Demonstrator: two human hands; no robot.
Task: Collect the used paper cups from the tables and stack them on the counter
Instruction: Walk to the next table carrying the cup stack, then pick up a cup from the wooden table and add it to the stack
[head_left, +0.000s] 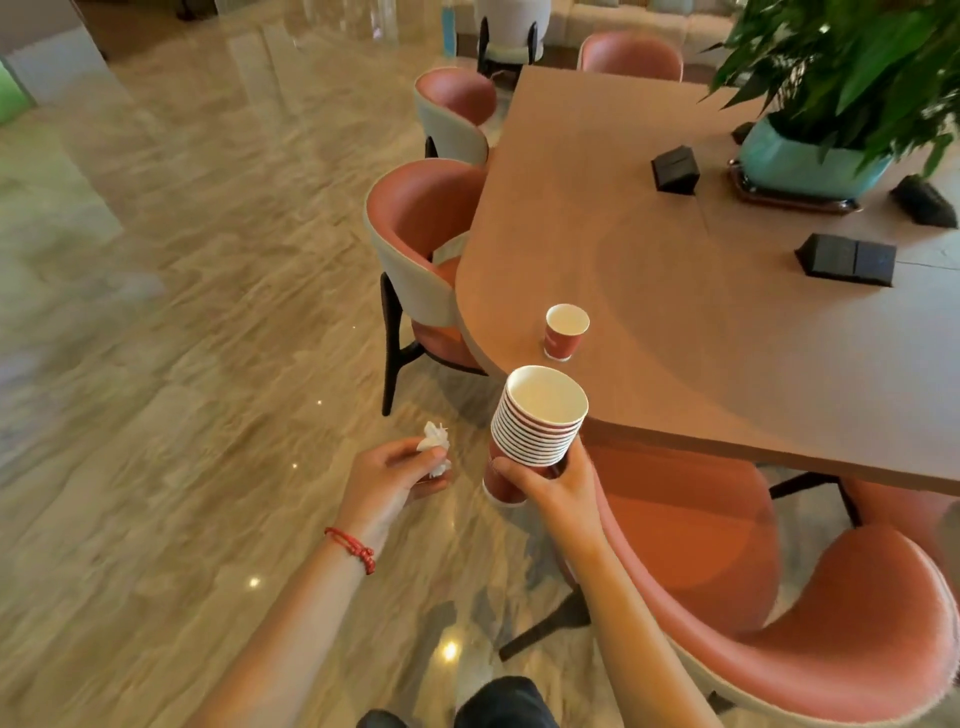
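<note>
Gripping the tall nested stack of red paper cups (535, 431) low, right hand (550, 480) risks toppling it reaching the lone red paper cup (565, 332); left hand (387, 480) fingers pinch crumpled white tissue (435, 447).

Head view, downward over near hands (467, 478)

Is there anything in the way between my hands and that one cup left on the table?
Nothing visible blocks it. The single cup stands alone near the table edge, just beyond the stack in the right hand. However, the left hand already holds a crumpled tissue.
</note>
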